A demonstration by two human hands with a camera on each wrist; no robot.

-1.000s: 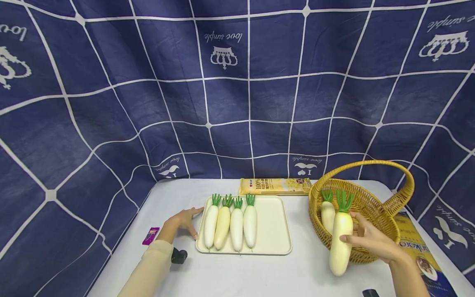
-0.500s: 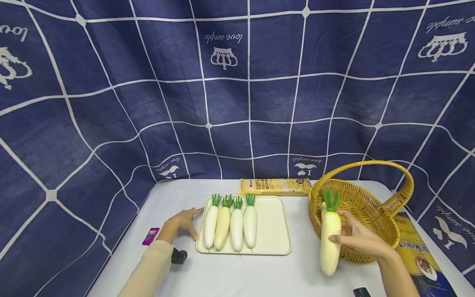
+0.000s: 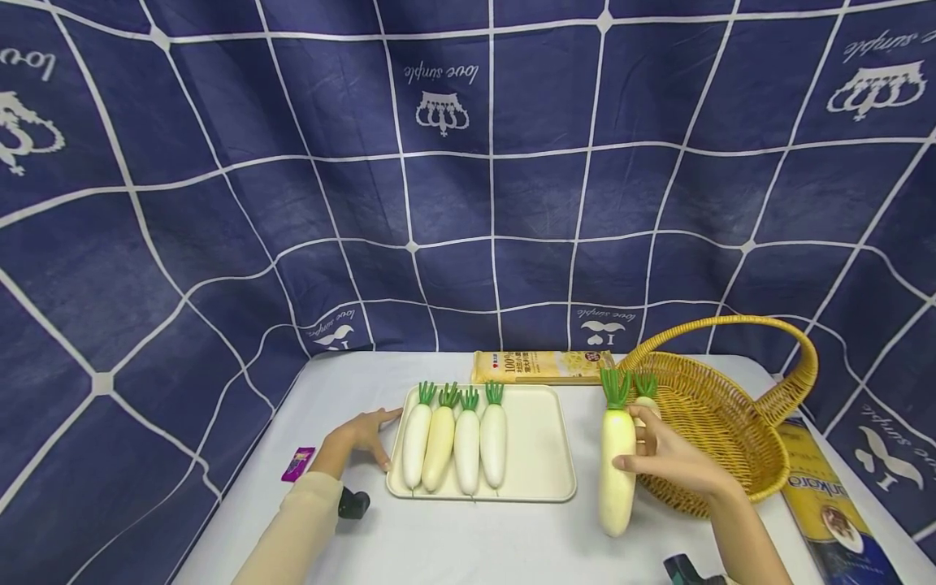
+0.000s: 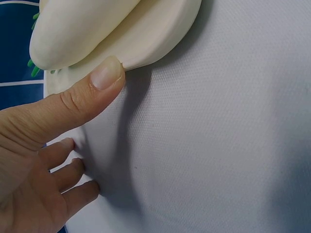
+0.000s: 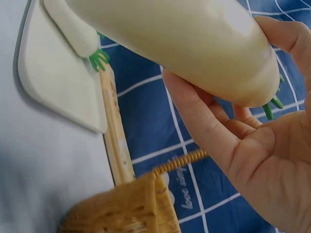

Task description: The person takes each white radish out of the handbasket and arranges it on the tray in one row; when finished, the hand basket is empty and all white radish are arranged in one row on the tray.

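Observation:
In the head view my right hand (image 3: 676, 459) grips a white radish (image 3: 617, 471) with green leaf stubs, held up between the basket and the tray. The right wrist view shows thumb and fingers around this radish (image 5: 204, 43). Another radish (image 3: 647, 402) is in the wicker basket (image 3: 768, 483), partly hidden behind my hand. Several radishes (image 3: 470, 451) lie side by side on the left part of a cream tray (image 3: 537, 447). My left hand (image 3: 363, 433) rests at the tray's left edge, its thumb touching the rim; in the left wrist view its fingers are spread loosely (image 4: 63, 111).
A yellow pasta packet (image 3: 541, 367) lies behind the tray. Right of the basket is a blue and gold packet (image 3: 837, 512). A small purple sachet (image 3: 298, 464) lies at the left. A blue checked cloth (image 3: 468, 203) hangs behind the white table (image 3: 512, 540).
My right hand has carried the radish leftward from in front of the basket toward the tray. The left hand and the radishes on the tray have stayed put.

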